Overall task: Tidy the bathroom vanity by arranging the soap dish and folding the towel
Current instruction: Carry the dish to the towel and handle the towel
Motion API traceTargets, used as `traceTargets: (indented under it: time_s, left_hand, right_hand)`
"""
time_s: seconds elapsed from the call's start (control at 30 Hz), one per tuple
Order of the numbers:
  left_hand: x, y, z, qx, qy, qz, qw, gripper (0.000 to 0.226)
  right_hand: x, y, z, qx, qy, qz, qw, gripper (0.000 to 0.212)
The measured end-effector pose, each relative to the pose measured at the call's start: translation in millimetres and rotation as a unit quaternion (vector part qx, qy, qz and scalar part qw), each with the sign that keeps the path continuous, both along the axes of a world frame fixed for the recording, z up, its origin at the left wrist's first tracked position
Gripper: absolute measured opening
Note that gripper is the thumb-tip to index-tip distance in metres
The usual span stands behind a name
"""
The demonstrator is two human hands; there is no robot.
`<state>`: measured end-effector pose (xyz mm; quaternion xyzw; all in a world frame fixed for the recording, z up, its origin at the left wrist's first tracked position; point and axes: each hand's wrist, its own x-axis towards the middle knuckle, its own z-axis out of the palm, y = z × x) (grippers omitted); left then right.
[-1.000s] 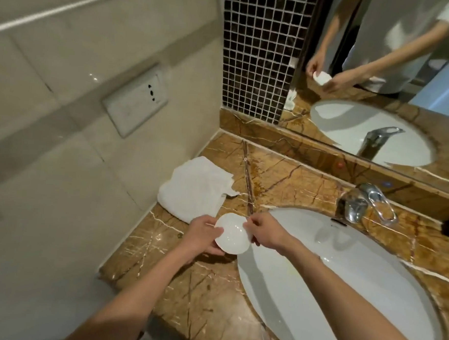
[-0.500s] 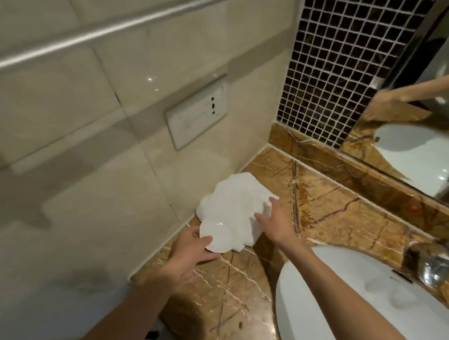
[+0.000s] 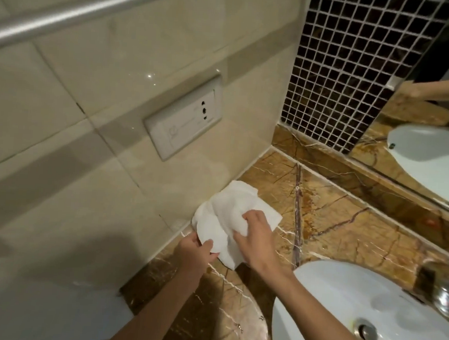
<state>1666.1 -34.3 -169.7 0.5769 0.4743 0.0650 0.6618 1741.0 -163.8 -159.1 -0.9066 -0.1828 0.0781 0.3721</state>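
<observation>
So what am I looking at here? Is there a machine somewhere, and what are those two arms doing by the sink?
No machine here: a person wears a camera on their head, so you look forward and down along their own bare arms. The surface is a brown marble vanity with a white basin at the right and a mirror behind it. The left hand pinches the rim of a small white soap dish. The right hand grips a crumpled white towel lying by the tiled wall; dish and towel overlap. On the wall sit a socket plate and a metal rail.
</observation>
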Motion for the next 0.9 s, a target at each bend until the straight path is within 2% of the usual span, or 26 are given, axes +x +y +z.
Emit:
traceTargets:
  time_s: [0.07,0.23,0.3,0.47,0.6,0.67,0.77,0.9]
  left_hand:
    - [-0.9,-6.9,0.7,0.008,-0.009,-0.024,1.0,0.021]
    - [-4.9,-14.5,5.0,0.168,0.027,-0.11,0.979,0.008]
    - [-7.8,-19.0,7.3,0.206,0.04,-0.121,0.97,0.013]
    - [-6.2,-20.0,9.7,0.113,0.048,-0.109,0.986,0.017]
    - [0.0,-13.7,9.6,0.021,0.032,-0.047,0.998,0.007]
    - [-2.0,-8.9,11.3,-0.006,0.012,-0.029,0.999,0.011]
    - [-6.8,-0.6,13.4,-0.018,-0.017,-0.055,0.998,0.032]
    - [-11.3,0.1,14.8,0.027,-0.02,-0.123,0.992,0.041]
  right_hand:
    - [-8.8,4.2,2.6,0.049,0.033,0.04,0.997,0.024]
    - [-21.2,1.1,-6.0,0.066,0.046,0.072,0.994,0.021]
    - [-15.7,-1.1,-4.9,0.063,0.038,0.068,0.995,0.022]
    - [-6.1,-9.1,-1.2,0.02,0.027,0.13,0.991,0.024]
    - [-7.8,-16.7,-1.4,-0.027,0.044,0.155,0.987,0.026]
    - [-3.9,-21.5,0.5,-0.041,0.05,0.156,0.986,0.028]
    - [0.2,-26.3,3.9,-0.016,0.093,0.149,0.984,0.032]
    - [-3.3,-15.3,0.3,-0.018,0.095,0.158,0.983,0.026]
